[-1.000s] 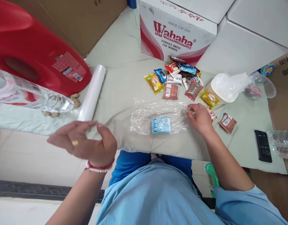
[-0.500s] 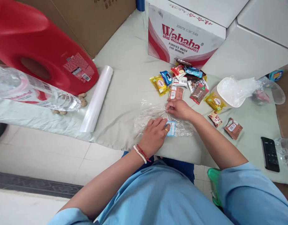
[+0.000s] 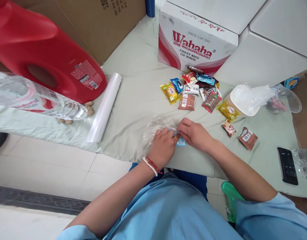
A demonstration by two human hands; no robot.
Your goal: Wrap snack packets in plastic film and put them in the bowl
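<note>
A crumpled clear plastic bag (image 3: 155, 126) lies near the front edge of the covered table. On its right side, a light-blue packet (image 3: 182, 142) shows partly under my fingers. My left hand (image 3: 163, 145), with a ring and bracelets, is closed over the bag's near right part beside the packet. My right hand (image 3: 195, 134) is just to the right, thumb and fingers pinched together at the bag's gathered edge. The two hands' fingertips nearly meet, hiding exactly what lies between them.
Several wrapped snacks (image 3: 191, 88) lie beyond my hands, before a Wahaha carton (image 3: 196, 43). A white tub (image 3: 243, 100) and a phone (image 3: 287, 165) are to the right. On the left are a plastic roll (image 3: 104, 108), a water bottle (image 3: 43, 98) and a red jug (image 3: 68, 63).
My right hand has come nearer and pressed its pinch close to my left fingers. The bag's right part has been gathered in, so the bag spreads less. My left fingers have curled more.
</note>
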